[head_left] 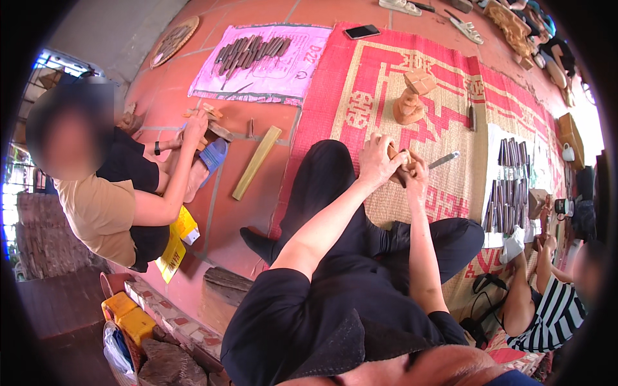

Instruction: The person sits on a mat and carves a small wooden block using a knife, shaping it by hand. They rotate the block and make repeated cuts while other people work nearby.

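Note:
In front of my crossed legs, my left hand (380, 158) is closed around a small brown wooden piece (393, 153). My right hand (417, 177) meets it from the other side, fingers pinched on a slim dark tool whose shape is mostly hidden. A grey metal-ended tool (444, 160) points away from the right hand over the mat; whether it is held or lying there I cannot tell. Farther off stands a carved wooden figure (408, 109), with a squarish wooden block (420, 82) just behind or on top of it.
I sit on a red and straw mat (335, 96). Dark tools (250, 54) lie on a pink sheet (206, 80); more chisel-like tools (507, 199) lie at right. A phone (362, 31) and a wooden strip (256, 163) lie nearby. People work at left (103, 212) and right (547, 315).

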The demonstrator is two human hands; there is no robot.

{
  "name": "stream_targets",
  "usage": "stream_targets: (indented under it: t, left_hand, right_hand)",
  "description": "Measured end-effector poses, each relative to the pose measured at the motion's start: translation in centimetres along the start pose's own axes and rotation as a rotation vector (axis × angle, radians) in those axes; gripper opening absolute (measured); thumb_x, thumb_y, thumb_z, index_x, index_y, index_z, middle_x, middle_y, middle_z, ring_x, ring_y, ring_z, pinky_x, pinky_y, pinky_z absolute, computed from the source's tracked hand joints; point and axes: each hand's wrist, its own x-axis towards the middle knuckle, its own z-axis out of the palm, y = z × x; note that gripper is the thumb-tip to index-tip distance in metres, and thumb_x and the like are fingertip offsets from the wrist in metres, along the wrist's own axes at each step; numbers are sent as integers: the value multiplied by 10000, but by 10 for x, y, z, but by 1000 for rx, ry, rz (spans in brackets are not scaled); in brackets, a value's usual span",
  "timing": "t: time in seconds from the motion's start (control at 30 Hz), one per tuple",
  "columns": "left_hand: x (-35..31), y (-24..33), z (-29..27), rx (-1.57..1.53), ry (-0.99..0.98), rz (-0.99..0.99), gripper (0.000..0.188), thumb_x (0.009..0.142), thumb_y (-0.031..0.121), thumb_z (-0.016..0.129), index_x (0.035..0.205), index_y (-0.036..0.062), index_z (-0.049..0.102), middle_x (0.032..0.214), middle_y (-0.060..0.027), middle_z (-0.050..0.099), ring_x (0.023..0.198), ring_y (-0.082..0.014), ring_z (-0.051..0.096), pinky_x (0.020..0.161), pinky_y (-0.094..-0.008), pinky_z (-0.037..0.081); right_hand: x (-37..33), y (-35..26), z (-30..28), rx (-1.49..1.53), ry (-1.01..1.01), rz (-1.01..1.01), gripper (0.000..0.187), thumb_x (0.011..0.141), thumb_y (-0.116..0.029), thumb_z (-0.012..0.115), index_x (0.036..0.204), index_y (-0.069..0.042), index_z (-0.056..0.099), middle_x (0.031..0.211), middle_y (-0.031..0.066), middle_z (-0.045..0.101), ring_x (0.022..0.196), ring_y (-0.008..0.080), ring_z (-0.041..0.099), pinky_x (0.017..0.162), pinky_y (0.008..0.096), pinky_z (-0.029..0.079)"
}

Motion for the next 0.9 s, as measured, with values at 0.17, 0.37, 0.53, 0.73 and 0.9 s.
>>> stream_targets:
  t: [0.17,0.37,0.53,0.73,0.9]
  left_hand:
    - [2,-4,0,-48,-3,-45,391,779,367,729,982,80,558,980,-113,516,904,-290,563,740,-406,460]
    - [6,-9,1,-31,4,35,360,786,326,728,972,58,576,942,-147,567,886,-311,584,757,-401,469]
    - [8,-7,7,-43,-13,16,401,775,310,733,1016,35,567,983,-158,577,940,-333,571,805,-425,468]
    - [9,-1,12,-68,-94,70,403,805,343,700,1015,29,560,1022,-175,552,985,-352,548,836,-443,446]
    - [8,10,10,-31,-109,35,420,819,377,682,1011,29,544,1030,-160,530,977,-349,547,831,-449,441]
  right_hand:
    - [-3,29,-7,25,10,115,506,671,11,770,1149,-51,619,1181,98,573,1108,248,539,929,352,457]
    - [-2,0,0,105,16,178,326,646,-62,792,939,-48,649,1203,83,585,1089,289,539,921,372,454]
    - [-3,22,2,-86,-13,14,298,668,-160,787,870,-29,612,1162,113,593,1014,296,584,825,376,498]
    - [1,1,1,-351,26,-74,339,659,-225,775,919,-52,644,1098,108,612,1060,306,562,897,393,460]
    - [0,8,1,-354,61,-316,292,621,-207,777,836,-65,641,1106,75,614,1092,293,535,919,397,429]
